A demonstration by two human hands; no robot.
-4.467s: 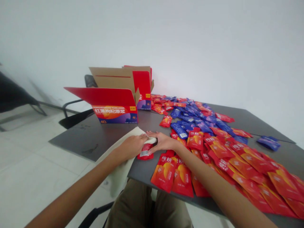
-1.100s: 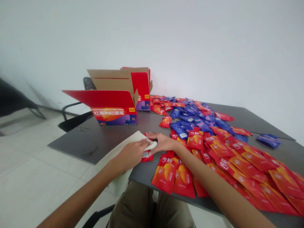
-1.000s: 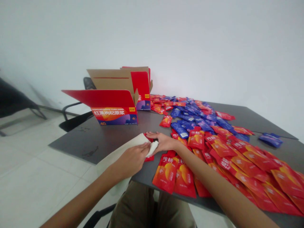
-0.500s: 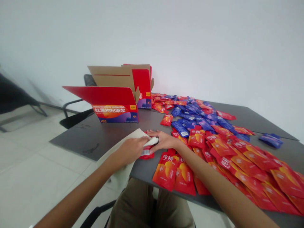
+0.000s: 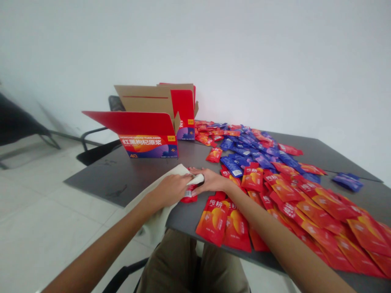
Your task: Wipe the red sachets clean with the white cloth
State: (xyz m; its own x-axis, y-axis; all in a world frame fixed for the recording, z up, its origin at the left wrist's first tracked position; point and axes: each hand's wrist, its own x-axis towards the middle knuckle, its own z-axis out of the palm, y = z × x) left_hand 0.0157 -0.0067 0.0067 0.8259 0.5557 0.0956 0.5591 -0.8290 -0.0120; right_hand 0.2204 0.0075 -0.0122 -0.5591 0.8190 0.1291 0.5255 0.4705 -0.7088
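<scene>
Left hand (image 5: pixel 171 190) clutches a cloth (image 5: pixel 157 219) over a red sachet (image 5: pixel 189 196); right hand (image 5: pixel 210 181) presses flat.

- Trousers (image 5: pixel 189 264): khaki-brown, matte cloth in soft folds, covering both thighs, just below the near edge of the dark grey table (image 5: pixel 122 179).
- Left forearm (image 5: pixel 100 248): bare and slim, reaching the table from beyond its near-left edge.
- Right forearm (image 5: pixel 275 240): bare and slim, above the table's near edge.
- Left hand (image 5: pixel 171 190): bare, above the table.
- Right hand (image 5: pixel 210 182): bare, with long, slender fingers, above the table.
- Pale speck (image 5: pixel 38 291): at the end of the left forearm, well left of the table, perhaps a sleeve cuff, though it is too small to tell.
</scene>
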